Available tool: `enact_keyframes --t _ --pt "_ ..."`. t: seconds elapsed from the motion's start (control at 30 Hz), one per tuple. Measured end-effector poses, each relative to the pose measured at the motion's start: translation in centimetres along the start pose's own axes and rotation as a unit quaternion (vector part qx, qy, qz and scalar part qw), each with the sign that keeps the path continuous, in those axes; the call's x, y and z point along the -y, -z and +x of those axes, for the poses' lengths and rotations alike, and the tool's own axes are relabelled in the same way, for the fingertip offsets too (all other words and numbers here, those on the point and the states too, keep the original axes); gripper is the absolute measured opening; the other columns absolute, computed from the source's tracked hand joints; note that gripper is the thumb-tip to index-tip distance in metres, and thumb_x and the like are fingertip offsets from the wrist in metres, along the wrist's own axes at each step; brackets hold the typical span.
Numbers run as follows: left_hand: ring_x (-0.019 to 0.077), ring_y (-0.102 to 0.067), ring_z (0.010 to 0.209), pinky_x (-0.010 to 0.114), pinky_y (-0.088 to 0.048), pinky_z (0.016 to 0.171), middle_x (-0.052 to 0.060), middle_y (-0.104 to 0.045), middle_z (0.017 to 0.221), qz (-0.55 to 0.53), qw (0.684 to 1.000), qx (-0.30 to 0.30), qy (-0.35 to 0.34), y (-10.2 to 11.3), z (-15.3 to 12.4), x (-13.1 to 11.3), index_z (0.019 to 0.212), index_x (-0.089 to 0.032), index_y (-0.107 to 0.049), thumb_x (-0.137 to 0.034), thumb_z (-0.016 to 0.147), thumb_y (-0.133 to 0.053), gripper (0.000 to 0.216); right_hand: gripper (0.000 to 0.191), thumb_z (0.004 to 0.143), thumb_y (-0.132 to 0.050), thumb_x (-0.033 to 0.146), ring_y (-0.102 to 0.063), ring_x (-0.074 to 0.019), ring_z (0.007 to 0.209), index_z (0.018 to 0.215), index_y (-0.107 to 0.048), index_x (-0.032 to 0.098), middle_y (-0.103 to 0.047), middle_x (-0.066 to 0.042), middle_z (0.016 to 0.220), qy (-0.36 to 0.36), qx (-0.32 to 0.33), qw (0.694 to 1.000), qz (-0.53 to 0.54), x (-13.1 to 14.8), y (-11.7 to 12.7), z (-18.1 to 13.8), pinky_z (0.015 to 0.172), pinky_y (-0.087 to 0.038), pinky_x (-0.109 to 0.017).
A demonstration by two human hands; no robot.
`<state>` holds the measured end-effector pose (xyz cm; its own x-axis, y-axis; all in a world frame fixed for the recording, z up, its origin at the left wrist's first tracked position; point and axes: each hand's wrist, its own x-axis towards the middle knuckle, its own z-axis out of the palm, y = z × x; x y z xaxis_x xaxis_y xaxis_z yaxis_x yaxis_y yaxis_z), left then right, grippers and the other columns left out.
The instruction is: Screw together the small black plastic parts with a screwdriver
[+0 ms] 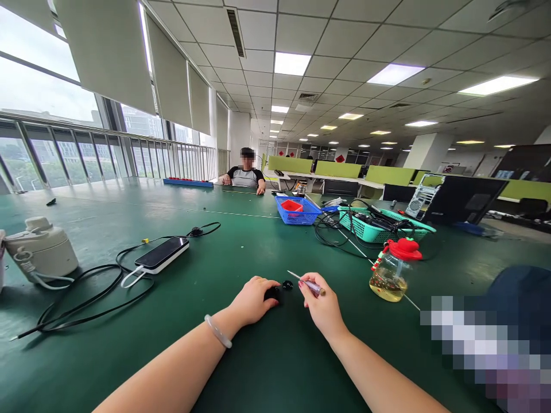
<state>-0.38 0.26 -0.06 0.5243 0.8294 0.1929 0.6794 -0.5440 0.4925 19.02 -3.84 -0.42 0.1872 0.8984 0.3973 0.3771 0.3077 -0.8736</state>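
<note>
Tool (pixel 316 285): slim, pointed, clamped in the fingers of the right hand (pixel 321 301), tip towards 10 o'clock.
Black piece (pixel 274 293): low at the desk (pixel 258 378), fingers of the left hand (pixel 255 299) closed round it.
Small black part (pixel 287 284): between both hands, at the black piece's 2 o'clock.
Bottle (pixel 392 276): red-lidded, 2 o'clock from the right hand.
Blue basket (pixel 299 218): beyond the hands, 12 o'clock.
</note>
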Motion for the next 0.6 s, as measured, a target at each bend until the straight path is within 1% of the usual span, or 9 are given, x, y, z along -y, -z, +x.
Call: enact_keyframes --t 0.1,0.27,0.43,0.6 --pt "0.0265 -0.054 0.115 0.041 -0.043 0.101 0.005 -0.068 0.117 -0.004 1.0 0.0 0.001 -0.01 -0.13 -0.03 0.123 -0.024 -0.059 -0.03 0.077 -0.067 0.047 0.027 0.084 -0.057 0.048 -0.052 -0.0128 0.048 0.089 -0.057 0.021 -0.057 0.0 0.07 0.025 -0.004 1.0 0.014 0.31 -0.1 -0.28 0.047 -0.043 -0.024" --pt "0.0267 -0.055 0.113 0.041 -0.044 0.101 0.006 -0.065 0.121 -0.006 1.0 -0.017 0.002 0.04 -0.26 -0.12 0.12 -0.025 -0.06 -0.029 0.074 -0.068 0.046 0.03 0.09 -0.049 0.05 -0.05 -0.0133 0.046 0.082 -0.055 0.021 -0.054 0.001 0.059 0.033 0.018 0.999 -0.009 0.53 -0.11 -0.59 0.045 -0.04 -0.024" --pt "0.0265 -0.055 0.113 0.041 -0.044 0.1 0.006 -0.066 0.119 0.003 1.0 -0.013 0.005 -0.02 -0.17 -0.03 0.119 -0.023 -0.06 -0.03 0.075 -0.068 0.045 0.035 0.089 -0.048 0.054 -0.049 -0.0137 0.044 0.077 -0.054 0.022 -0.052 0.002 0.056 0.029 0.029 0.999 0.012 0.36 -0.19 -0.43 0.044 -0.04 -0.024" --pt "0.0262 -0.056 0.112 0.039 -0.045 0.099 0.005 -0.069 0.113 0.008 1.0 -0.002 0.013 0.01 -0.11 -0.01 0.119 -0.024 -0.061 -0.032 0.076 -0.067 0.045 0.036 0.089 -0.048 0.055 -0.048 -0.0131 0.042 0.075 -0.052 0.022 -0.051 0.003 0.055 0.015 0.054 0.998 0.014 -0.09 -0.4 -0.2 0.042 -0.04 -0.024"
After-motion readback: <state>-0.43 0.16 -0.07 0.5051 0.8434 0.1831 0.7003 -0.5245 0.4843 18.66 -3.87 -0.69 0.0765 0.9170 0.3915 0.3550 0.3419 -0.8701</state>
